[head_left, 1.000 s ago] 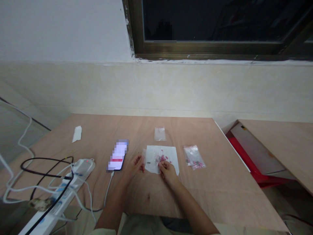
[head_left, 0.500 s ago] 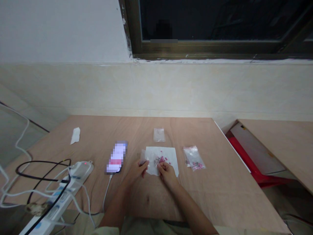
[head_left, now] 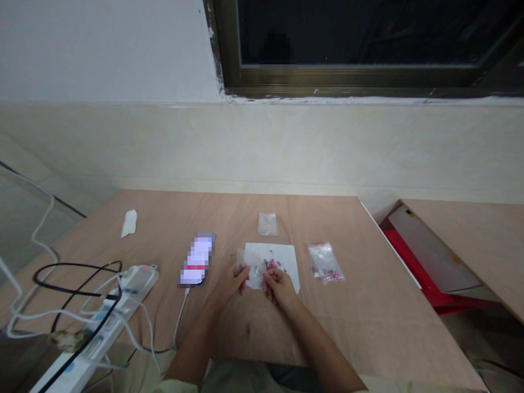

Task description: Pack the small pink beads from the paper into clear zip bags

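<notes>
Plastic bag [head_left: 249, 267] held just above white paper sheet [head_left: 282, 252] nr centre of plywood worktop [head_left: 368, 295], its left edge pinched by left hand [head_left: 231, 285]. Right hand [head_left: 280, 287] set just beside it, curled inward; hands close together, almost touching. Whether right hand is closed on bag or on something beneath can't be told. Bag's long axis tilted, running from upper left down to lower right; its mouth can't be made out, nor can any contents.

Pink beads [head_left: 272, 264] lying loose on sheet, just above hands. Risk: beads could be rolled off paper if sheet is knocked or snagged by bag; a slip of bag from pinch could also drop it among them.

Zip bag [head_left: 326, 263] w/ pink beads inside laid right of sheet; clear bag [head_left: 267, 224] twd far edge. Phone [head_left: 197, 259], screen blurred, w/ charging cable [head_left: 180, 319] attached, left of hands; power strip [head_left: 137, 279] nr left edge.
</notes>
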Demonstrator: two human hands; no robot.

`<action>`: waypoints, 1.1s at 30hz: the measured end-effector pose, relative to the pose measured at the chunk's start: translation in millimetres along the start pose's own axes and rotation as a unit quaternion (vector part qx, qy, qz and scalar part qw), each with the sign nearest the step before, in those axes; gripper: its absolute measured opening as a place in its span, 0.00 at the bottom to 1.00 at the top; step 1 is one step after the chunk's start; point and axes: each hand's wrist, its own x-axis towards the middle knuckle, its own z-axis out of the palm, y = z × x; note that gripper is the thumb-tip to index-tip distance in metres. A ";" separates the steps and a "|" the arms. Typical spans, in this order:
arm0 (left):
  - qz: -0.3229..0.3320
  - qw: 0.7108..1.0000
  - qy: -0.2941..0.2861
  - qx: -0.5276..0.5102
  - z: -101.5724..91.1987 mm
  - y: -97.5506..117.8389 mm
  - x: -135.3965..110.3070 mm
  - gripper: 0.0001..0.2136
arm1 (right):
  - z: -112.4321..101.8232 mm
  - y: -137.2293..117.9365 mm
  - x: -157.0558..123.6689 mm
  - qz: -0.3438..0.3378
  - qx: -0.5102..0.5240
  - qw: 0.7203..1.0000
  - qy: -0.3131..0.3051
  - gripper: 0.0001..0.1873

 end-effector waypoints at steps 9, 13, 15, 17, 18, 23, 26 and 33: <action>-0.029 0.999 0.026 -0.023 1.9 -8.2 -1.7 0.13 | -0.5 -4.5 -1.9 0.009 0.056 0.998 -0.001 0.22; -0.028 0.999 0.008 -0.035 -2.1 -11.9 -2.0 0.13 | -0.7 -7.5 -3.7 0.004 0.075 0.997 -0.007 0.21; -0.029 0.999 0.007 -0.036 -4.1 -12.5 -2.5 0.13 | -0.7 -7.7 -3.6 0.001 0.081 0.997 -0.010 0.20; -0.030 0.999 0.008 -0.034 -5.9 -12.9 -2.5 0.12 | -0.6 -7.4 -2.6 0.001 0.090 0.996 -0.007 0.20; -0.032 0.999 0.007 -0.035 -6.7 -13.2 -2.1 0.12 | -0.6 -7.5 -1.7 0.003 0.095 0.995 -0.004 0.20; -0.030 0.998 0.000 -0.060 -9.4 -12.2 2.1 0.15 | -0.1 -14.5 2.0 0.009 0.110 0.994 0.016 0.22; -0.023 0.998 0.021 -0.056 -8.2 -6.2 2.1 0.16 | 0.9 -22.4 3.1 0.026 0.111 0.993 0.008 0.22; -0.010 0.998 -0.008 -0.068 -9.9 -11.1 -5.6 0.16 | -0.7 -28.4 6.1 -0.013 0.081 0.996 0.018 0.20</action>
